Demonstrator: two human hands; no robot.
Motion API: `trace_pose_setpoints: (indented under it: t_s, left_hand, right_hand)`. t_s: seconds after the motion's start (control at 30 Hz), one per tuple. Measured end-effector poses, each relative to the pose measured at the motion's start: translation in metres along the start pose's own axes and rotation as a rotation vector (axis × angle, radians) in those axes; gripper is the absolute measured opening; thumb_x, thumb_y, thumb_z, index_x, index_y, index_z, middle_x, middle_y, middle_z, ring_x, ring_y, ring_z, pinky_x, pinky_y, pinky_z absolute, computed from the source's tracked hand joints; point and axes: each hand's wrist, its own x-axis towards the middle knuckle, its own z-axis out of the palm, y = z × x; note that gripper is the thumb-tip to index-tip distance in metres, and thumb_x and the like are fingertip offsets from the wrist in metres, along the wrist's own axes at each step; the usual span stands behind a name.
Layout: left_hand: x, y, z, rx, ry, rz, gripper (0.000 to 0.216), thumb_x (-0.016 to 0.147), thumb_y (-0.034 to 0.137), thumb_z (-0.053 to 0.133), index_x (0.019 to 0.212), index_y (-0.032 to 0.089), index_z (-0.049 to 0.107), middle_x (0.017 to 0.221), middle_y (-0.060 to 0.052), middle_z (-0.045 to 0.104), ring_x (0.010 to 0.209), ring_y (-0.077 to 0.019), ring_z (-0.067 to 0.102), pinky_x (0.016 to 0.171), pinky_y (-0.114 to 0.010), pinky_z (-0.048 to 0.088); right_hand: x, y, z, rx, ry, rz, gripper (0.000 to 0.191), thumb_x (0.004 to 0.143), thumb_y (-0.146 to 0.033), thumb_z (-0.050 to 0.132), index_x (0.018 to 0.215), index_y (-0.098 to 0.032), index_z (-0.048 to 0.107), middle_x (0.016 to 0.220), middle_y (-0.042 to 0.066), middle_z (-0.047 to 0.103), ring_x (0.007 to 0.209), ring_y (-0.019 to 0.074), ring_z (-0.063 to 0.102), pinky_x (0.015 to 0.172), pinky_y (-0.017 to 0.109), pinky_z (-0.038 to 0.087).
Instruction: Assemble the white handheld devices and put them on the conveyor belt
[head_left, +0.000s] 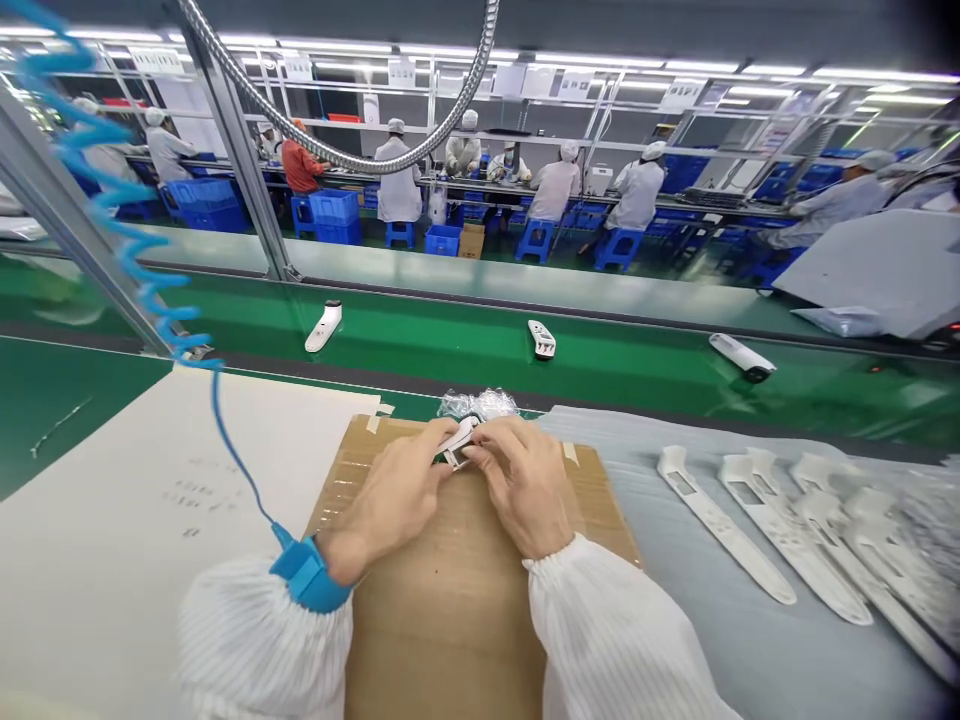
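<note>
Both hands meet over a brown cardboard sheet (450, 590) on the bench. My left hand (397, 495) and my right hand (521, 480) pinch a small white plastic part (459, 440) between their fingertips. Just beyond the fingers lies a crumpled clear plastic bag (480, 403). A blue wrist strap (307, 575) with a coiled blue cord (135, 250) sits on my left wrist. Both sleeves are white.
Several long white plastic shells (724, 525) lie in a row on grey foam at the right. A white sheet (112, 520) covers the bench at the left. Three white devices (541, 338) ride the green conveyor (450, 335). Workers sit at benches behind it.
</note>
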Motion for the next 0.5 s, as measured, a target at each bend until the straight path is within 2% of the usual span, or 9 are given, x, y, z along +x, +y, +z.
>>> trace_pose_setpoints:
  t_s: [0.1, 0.2, 0.27, 0.33, 0.4, 0.5]
  left_hand:
    - [0.001, 0.001, -0.001, 0.052, 0.011, 0.003, 0.035, 0.094, 0.018, 0.046, 0.128, 0.029, 0.051, 0.124, -0.004, 0.066, 0.114, -0.0269, 0.062, 0.094, -0.040, 0.048]
    - [0.004, 0.002, -0.006, 0.140, 0.116, -0.170, 0.030, 0.095, 0.022, 0.045, 0.124, 0.025, 0.054, 0.113, -0.008, 0.070, 0.103, -0.0307, 0.066, 0.084, -0.041, 0.049]
    - [0.007, 0.002, -0.012, 0.084, 0.198, -0.299, 0.029, 0.095, 0.022, 0.047, 0.122, 0.021, 0.056, 0.107, -0.010, 0.070, 0.093, -0.0293, 0.067, 0.079, -0.040, 0.049]
    - [0.010, -0.001, -0.017, -0.124, 0.210, -0.345, 0.028, 0.093, 0.021, 0.050, 0.120, 0.019, 0.057, 0.107, -0.009, 0.070, 0.084, -0.0236, 0.068, 0.077, -0.036, 0.050]
    - [0.012, -0.003, -0.018, -0.364, 0.192, -0.337, 0.029, 0.091, 0.019, 0.054, 0.119, 0.019, 0.057, 0.113, -0.008, 0.068, 0.078, -0.0181, 0.067, 0.076, -0.033, 0.052]
    - [0.012, -0.005, -0.009, -0.555, 0.223, -0.271, 0.028, 0.089, 0.018, 0.055, 0.117, 0.019, 0.057, 0.123, -0.008, 0.064, 0.089, -0.0175, 0.066, 0.073, -0.029, 0.053]
  right_hand:
    - [-0.001, -0.005, -0.001, -0.094, 0.020, -0.026, 0.011, 0.096, -0.024, 0.057, 0.089, -0.025, 0.065, 0.092, 0.001, 0.071, 0.085, 0.0181, 0.056, 0.075, 0.035, 0.029]
    - [-0.003, -0.012, 0.001, -0.073, -0.085, -0.068, 0.021, 0.094, -0.017, 0.056, 0.075, -0.023, 0.062, 0.087, 0.000, 0.069, 0.083, 0.0172, 0.053, 0.079, 0.036, 0.028]
    - [-0.003, -0.014, 0.004, 0.017, -0.154, -0.035, 0.020, 0.093, -0.015, 0.055, 0.075, -0.022, 0.061, 0.089, 0.000, 0.068, 0.086, 0.0169, 0.054, 0.082, 0.036, 0.029]
    - [0.000, -0.013, 0.007, 0.141, -0.157, 0.115, 0.017, 0.094, -0.020, 0.054, 0.077, -0.021, 0.060, 0.087, 0.000, 0.066, 0.084, 0.0168, 0.054, 0.080, 0.034, 0.033]
    - [0.006, -0.010, 0.010, 0.285, -0.104, 0.339, 0.015, 0.093, -0.029, 0.056, 0.081, -0.021, 0.061, 0.085, 0.000, 0.064, 0.077, 0.0160, 0.053, 0.074, 0.032, 0.036]
    - [0.014, -0.006, 0.015, 0.530, -0.004, 0.582, 0.024, 0.088, -0.044, 0.062, 0.090, -0.020, 0.065, 0.087, 0.001, 0.065, 0.073, 0.0155, 0.054, 0.072, 0.030, 0.041]
